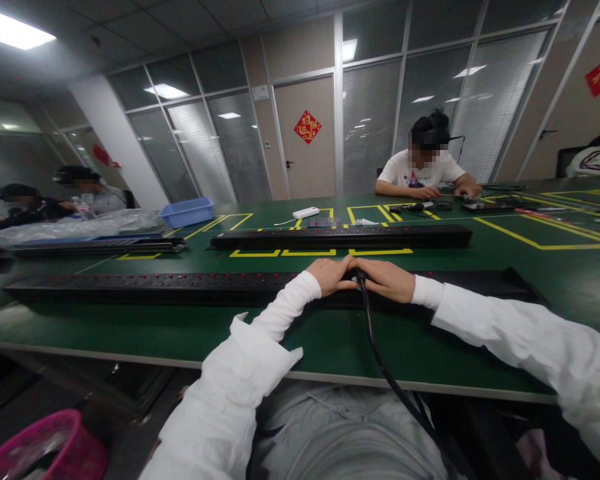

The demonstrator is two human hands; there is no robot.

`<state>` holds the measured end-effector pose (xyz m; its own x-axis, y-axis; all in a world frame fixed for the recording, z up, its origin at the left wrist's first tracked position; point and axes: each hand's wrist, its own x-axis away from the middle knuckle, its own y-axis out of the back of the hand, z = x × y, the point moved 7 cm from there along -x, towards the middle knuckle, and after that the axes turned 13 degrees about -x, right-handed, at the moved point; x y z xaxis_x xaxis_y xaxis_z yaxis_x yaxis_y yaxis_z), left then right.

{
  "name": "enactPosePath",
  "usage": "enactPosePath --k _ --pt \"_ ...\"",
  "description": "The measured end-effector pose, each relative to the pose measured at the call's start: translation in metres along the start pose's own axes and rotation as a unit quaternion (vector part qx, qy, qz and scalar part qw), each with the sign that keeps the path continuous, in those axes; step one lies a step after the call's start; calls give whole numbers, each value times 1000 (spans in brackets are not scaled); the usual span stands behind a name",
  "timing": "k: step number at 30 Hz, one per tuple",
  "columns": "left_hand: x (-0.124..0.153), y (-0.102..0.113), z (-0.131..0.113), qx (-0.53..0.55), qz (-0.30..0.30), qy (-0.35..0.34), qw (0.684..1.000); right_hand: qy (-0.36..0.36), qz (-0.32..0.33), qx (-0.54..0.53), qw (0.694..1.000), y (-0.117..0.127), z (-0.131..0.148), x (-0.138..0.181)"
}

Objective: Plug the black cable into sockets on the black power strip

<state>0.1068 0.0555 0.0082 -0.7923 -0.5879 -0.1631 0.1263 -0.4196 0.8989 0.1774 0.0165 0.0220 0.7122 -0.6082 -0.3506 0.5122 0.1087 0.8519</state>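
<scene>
A long black power strip (155, 288) with a row of red dots along its top lies across the green table in front of me. My left hand (330, 275) and my right hand (387, 279) meet over its right half, fingertips close together. Between them is the end of a black cable (375, 340), which hangs over the table edge past my lap. My right fingers are closed around this cable end. The left hand's fingers are bent and pressed in beside it; what they grip is hidden. The plug itself is mostly covered by my hands.
Behind lies a second black strip (340, 237), with a white device (306, 213) beyond. A blue bin (187, 212) and dark rails (100, 245) are at left. A person (425, 170) works opposite; others sit left and right. A pink basket (80, 447) stands below.
</scene>
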Motion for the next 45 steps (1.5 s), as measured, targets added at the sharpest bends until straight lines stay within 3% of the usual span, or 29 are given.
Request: enactPosePath --k 25,45 --pt "0 7 -1 -28 -33 -14 999 22 0 17 1000 -2 -2 0" --pt "1 9 -1 -73 -125 -14 989 29 -2 12 1000 -2 -3 1"
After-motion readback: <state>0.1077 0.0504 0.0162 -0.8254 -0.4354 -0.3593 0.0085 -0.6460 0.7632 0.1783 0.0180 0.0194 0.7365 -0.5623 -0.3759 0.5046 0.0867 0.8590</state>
